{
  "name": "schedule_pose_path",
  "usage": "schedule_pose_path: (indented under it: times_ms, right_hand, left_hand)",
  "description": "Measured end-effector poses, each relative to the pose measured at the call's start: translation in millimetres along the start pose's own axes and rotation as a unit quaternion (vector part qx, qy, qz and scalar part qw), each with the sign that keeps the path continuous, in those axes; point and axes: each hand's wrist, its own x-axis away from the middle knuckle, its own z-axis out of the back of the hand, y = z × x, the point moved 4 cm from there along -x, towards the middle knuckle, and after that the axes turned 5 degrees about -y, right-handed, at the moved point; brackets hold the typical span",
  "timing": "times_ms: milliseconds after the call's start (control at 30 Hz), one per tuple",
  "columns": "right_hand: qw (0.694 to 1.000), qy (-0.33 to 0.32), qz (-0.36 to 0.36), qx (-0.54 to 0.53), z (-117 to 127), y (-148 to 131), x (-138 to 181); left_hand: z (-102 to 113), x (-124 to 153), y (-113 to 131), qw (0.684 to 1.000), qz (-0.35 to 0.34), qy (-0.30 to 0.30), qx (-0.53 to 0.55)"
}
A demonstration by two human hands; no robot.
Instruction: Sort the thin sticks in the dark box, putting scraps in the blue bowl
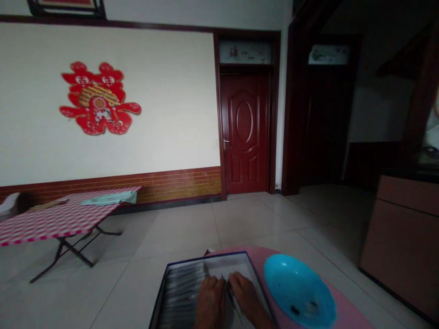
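At the bottom of the head view both of my hands rest inside a shallow dark-rimmed box point(164, 285) lined with rows of thin grey strips. My left hand point(211, 301) lies knuckles-up over the strips, its fingers curled downward. My right hand point(245, 294) sits beside it, touching it, fingers bent toward a thin dark object between the two hands that I cannot make out. A turquoise bowl point(298, 290) stands just right of the box on a pink surface point(346, 315), with a few small dark bits in its bottom.
A folding table with a red-and-white checked cloth point(58, 219) stands at the left by the wall. A tiled floor stretches ahead to a dark red door point(245, 132). A brown cabinet point(403, 242) stands at the right. A red paper decoration point(98, 98) hangs on the wall.
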Motion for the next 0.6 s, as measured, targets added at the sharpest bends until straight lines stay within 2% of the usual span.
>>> schedule_pose_path:
  times_ms: [433,500,600]
  right_hand:
    - [1.0,-0.013,-0.015,0.004,-4,0,2]
    - [1.0,-0.015,-0.012,0.001,-5,0,2]
    - [0.999,0.009,-0.029,-0.014,1,2,0]
  left_hand:
    - [4,0,3,1.0,-0.012,0.004,0.005]
    - [7,-2,4,1.0,-0.017,0.026,0.005]
    - [18,-3,4,0.995,-0.021,0.099,0.01]
